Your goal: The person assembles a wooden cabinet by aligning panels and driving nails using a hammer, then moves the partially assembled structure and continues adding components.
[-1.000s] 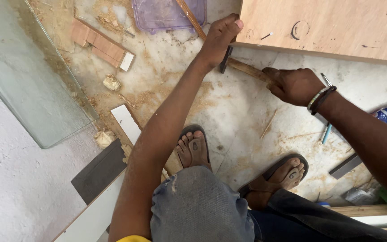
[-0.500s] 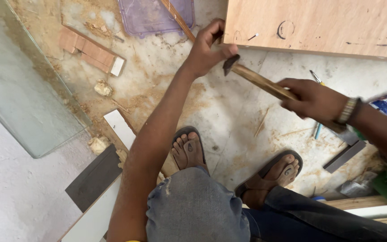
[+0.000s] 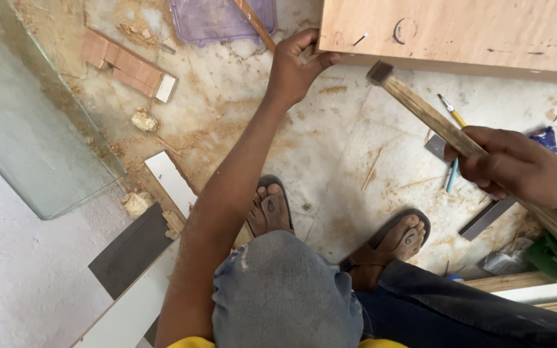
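Soft, even daylight, only faint shadows, mostly sharp, with slight blur toward the bottom edge.

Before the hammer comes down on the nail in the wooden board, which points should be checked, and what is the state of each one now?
1. Grip: right hand closed around the hammer handle: ok.
2. Hammer head raised, apart from the wooden board: ok.
3. Nail standing straight: not ok, it looks tilted.
4. Fingers away from the nail: cannot tell; the left hand rests at the board corner, close beside it.
5. Feet away from the strike: ok, both sandalled feet are well below the board.
6. Glass sheet away from the swing: ok, it lies far to the left.
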